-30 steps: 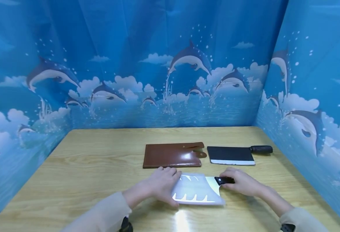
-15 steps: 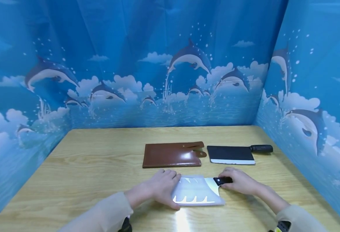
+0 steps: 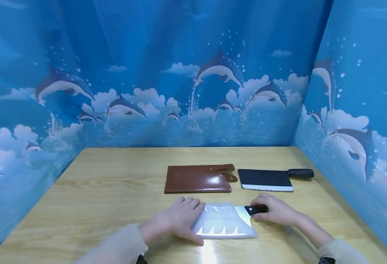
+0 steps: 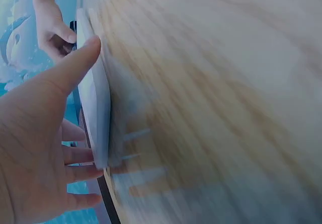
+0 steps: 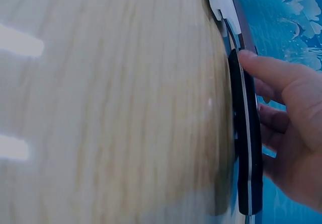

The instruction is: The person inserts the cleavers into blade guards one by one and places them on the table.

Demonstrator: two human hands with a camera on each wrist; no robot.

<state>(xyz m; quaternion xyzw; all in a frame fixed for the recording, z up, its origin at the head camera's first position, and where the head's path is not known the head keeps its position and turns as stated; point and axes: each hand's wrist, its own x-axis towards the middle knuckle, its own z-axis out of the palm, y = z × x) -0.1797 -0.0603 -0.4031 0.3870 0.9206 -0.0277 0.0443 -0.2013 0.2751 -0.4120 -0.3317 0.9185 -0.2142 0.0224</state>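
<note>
Glossy plastic sheath (image 3: pixel 218 222), shiny metal blade (image 3: pixel 243 213), wood-grain table (image 3: pixel 114 194)

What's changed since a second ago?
Nothing clearly; the head view only shifted slightly. Right hand still grips the black-handled silver cleaver; left hand stays at the translucent white plastic sheath; brown leather-like sheath and black-bladed cleaver lie unmoved.

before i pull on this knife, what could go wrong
The right hand pinches the handle, so a sharp tug could free the blade suddenly. The left hand touches the cover; if that slipped, its fingers might get cut. The cleaver lies bare just beyond, so a careless swing could brush it.
</note>
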